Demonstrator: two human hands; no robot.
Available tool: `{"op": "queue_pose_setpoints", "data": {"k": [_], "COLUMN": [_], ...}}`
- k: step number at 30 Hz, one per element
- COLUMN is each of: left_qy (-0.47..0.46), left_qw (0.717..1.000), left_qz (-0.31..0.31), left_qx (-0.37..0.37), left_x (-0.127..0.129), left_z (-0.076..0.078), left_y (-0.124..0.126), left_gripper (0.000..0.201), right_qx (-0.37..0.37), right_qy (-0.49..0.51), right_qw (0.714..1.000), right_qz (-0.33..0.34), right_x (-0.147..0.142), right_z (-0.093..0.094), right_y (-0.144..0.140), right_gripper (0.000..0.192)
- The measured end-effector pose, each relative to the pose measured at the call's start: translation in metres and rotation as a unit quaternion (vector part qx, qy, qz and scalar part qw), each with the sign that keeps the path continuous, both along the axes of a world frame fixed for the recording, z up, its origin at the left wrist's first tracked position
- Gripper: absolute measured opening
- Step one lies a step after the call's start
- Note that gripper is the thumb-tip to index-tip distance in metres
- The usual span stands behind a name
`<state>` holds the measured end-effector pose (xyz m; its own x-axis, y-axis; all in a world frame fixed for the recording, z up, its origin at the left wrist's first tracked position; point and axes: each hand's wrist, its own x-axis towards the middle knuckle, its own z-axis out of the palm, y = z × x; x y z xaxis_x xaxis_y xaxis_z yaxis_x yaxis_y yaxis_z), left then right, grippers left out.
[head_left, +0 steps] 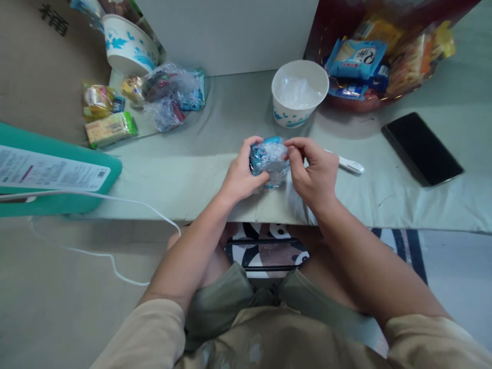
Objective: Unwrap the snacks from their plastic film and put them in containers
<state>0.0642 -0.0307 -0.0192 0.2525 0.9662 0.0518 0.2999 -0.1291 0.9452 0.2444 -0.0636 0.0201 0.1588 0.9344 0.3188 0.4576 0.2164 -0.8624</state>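
My left hand [243,174] is wrapped around a blue packet in clear, crinkled plastic [271,156], with the thumb pressing on its near side. Thumb and fingertips of my right hand [313,171] pinch the plastic at the packet's right edge. Beyond the packet stands a white paper bowl with blue leaf print [294,115], with crumpled clear plastic inside it. A white-handled tool [350,165] lies partly hidden behind my right hand, so its kind does not show.
A black phone [423,148] lies at the right. Wrapped snacks [357,59] fill a dark red basket at back right. More packets [109,129] and a tilted bowl [128,46] sit at back left. A green container [57,174] and white cable [142,202] are at the left.
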Motion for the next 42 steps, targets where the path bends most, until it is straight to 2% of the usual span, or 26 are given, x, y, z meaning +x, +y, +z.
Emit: {"op": "queue_pose_setpoints", "data": {"k": [3, 5, 8, 9, 13, 17, 19, 24, 28, 30, 32, 34, 36, 39, 42], "left_qy": [0.014, 0.029, 0.057, 0.063, 0.069, 0.029, 0.009, -0.008, -0.016, -0.021, -0.025, -0.026, -0.038, -0.074, -0.088], "left_qw": [1.0, 0.999, 0.997, 0.996, 0.992, 0.994, 0.995, 0.997, 0.998, 0.998, 0.997, 0.995, 0.991, 0.984, 0.982], "left_qz": [0.016, 0.013, -0.004, -0.012, -0.019, 0.0, -0.004, -0.026, 0.004, 0.026, 0.049, 0.075, 0.104, 0.141, 0.149], "left_qx": [0.011, 0.029, 0.054, 0.061, 0.1, 0.109, 0.096, 0.072, 0.06, 0.056, 0.052, 0.056, 0.07, 0.083, 0.071], "left_x": [0.003, 0.003, 0.002, 0.001, 0.0, -0.002, -0.003, -0.003, -0.003, -0.004, -0.006, -0.009, -0.012, -0.015, -0.013], "left_z": [0.0, -0.002, -0.004, -0.005, -0.009, -0.016, -0.017, -0.007, 0.0, -0.001, -0.004, -0.01, -0.017, -0.026, -0.026], "left_y": [0.0, 0.0, 0.0, 0.0, 0.001, 0.005, 0.006, 0.009, 0.012, 0.013, 0.015, 0.017, 0.018, 0.021, 0.019], "left_gripper": [0.071, 0.071, 0.073, 0.073, 0.072, 0.07, 0.062, 0.023, 0.022, 0.021, 0.02, 0.021, 0.029, 0.055, 0.064], "right_qx": [-0.002, 0.027, 0.085, 0.096, 0.124, 0.137, 0.127, 0.074, 0.069, 0.061, 0.028, -0.034, -0.104, -0.148, -0.125], "right_qy": [0.003, -0.035, -0.103, -0.115, -0.152, -0.206, -0.227, -0.241, -0.25, -0.257, -0.277, -0.313, -0.341, -0.337, -0.217], "right_qw": [1.0, 0.999, 0.991, 0.988, 0.979, 0.967, 0.962, 0.961, 0.959, 0.96, 0.96, 0.945, 0.923, 0.918, 0.957], "right_qz": [-0.004, 0.008, 0.024, 0.027, 0.05, 0.066, 0.079, 0.114, 0.117, 0.091, 0.012, -0.091, -0.144, -0.149, -0.143], "right_x": [0.002, 0.006, 0.01, 0.01, 0.004, 0.001, 0.003, 0.003, 0.001, 0.009, 0.027, 0.049, 0.071, 0.09, 0.082], "right_z": [0.001, -0.005, -0.015, -0.017, -0.017, -0.019, -0.025, -0.036, -0.028, -0.023, -0.022, -0.026, -0.033, -0.036, -0.031], "right_y": [-0.007, -0.004, 0.006, 0.01, 0.017, 0.01, 0.009, 0.004, -0.01, -0.012, -0.008, -0.001, 0.003, 0.001, -0.006], "right_gripper": [0.02, 0.019, 0.044, 0.045, 0.017, 0.02, 0.021, 0.025, 0.029, 0.029, 0.03, 0.038, 0.041, 0.028, 0.031]}}
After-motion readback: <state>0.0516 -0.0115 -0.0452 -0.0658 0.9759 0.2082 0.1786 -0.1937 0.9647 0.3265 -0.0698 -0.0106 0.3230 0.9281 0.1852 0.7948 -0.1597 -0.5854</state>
